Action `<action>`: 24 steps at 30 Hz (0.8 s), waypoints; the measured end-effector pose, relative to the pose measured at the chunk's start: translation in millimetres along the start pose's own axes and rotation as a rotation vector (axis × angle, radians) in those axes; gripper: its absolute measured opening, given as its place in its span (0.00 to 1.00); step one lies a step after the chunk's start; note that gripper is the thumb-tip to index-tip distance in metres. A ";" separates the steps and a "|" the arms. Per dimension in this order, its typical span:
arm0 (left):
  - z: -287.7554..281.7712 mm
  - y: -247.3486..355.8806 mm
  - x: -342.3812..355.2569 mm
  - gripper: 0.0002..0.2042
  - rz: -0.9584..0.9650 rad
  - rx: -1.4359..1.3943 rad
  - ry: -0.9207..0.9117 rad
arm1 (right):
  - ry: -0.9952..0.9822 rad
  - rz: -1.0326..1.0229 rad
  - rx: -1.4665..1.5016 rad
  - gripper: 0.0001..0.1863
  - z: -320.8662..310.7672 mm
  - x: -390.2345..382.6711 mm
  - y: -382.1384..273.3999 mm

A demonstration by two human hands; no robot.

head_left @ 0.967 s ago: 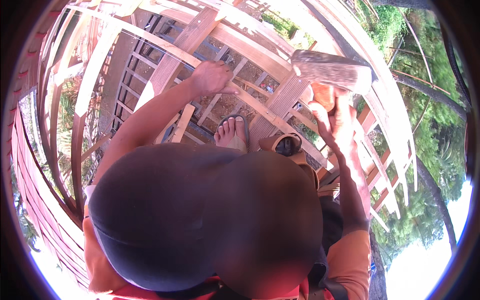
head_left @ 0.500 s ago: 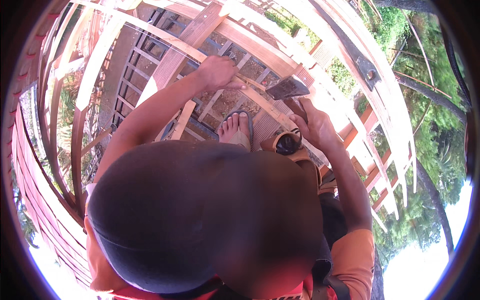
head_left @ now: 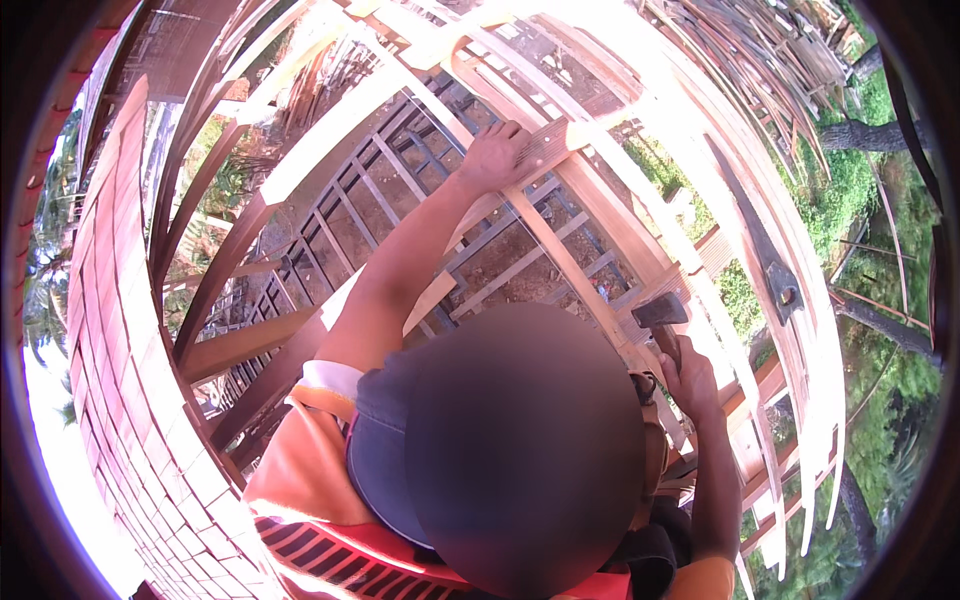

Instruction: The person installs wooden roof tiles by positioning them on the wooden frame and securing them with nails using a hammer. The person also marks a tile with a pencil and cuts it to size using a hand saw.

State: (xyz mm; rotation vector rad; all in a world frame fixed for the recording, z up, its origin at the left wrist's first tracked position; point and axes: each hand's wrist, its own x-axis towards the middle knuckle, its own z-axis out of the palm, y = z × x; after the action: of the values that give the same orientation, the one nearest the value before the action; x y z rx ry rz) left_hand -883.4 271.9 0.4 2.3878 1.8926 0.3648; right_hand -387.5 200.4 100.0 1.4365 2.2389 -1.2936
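My left hand (head_left: 497, 155) is reached forward, its fingers closed over a thin wooden strip (head_left: 545, 236) where the strip crosses a grooved timber beam (head_left: 550, 150). The strip slants from the upper left toward my right hand. To the right, my right hand (head_left: 690, 380) grips a hatchet (head_left: 660, 312) by its wooden handle. The hatchet's dark metal head is up, close to the strip's near end and apart from my left hand. A dark cap hides my body and feet.
Below the timber frame lies a metal lattice (head_left: 375, 165) over brown ground. A long dark tapered piece (head_left: 745, 210) with a hole lies on boards at right. Roof shingles (head_left: 130, 380) slope along the left. Stacked lumber (head_left: 760, 70) and trees (head_left: 890, 400) are beyond.
My left hand has moved forward along the strip to the beam. My right hand, still holding the hatchet, is lower and further right in view. The view has shifted, and my foot no longer shows.
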 end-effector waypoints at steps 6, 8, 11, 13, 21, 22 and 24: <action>-34.7 -47.1 -12.9 0.30 -0.371 0.238 -0.547 | 0.004 -0.022 0.000 0.21 2.5 9.3 -12.3; -39.3 -48.5 -5.9 0.34 -0.331 0.157 -0.558 | 0.037 -0.029 -0.002 0.21 2.0 6.7 -9.0; -39.2 -42.8 7.7 0.32 -0.301 0.223 -0.532 | 0.112 -0.051 0.023 0.21 0.9 -2.2 5.7; -22.4 -45.7 5.0 0.33 -0.247 0.248 -0.580 | 0.105 -0.026 0.023 0.21 -4.5 -3.7 0.7; -21.6 -61.5 -11.0 0.38 -0.206 0.284 -0.491 | 0.089 -0.006 0.041 0.23 -7.4 -9.4 -7.0; -18.4 -61.1 -10.8 0.38 -0.202 0.280 -0.490 | 0.091 -0.001 0.039 0.23 -8.1 -11.1 -9.1; -20.1 -59.2 -9.5 0.39 -0.196 0.292 -0.502 | 0.074 0.018 0.077 0.23 -5.9 -13.2 -14.7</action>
State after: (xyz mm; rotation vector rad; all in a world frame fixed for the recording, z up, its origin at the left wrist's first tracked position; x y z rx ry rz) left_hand -946.3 275.0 6.5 2.1349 1.9979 -0.5093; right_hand -390.9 194.0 119.3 1.5527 2.2394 -1.3565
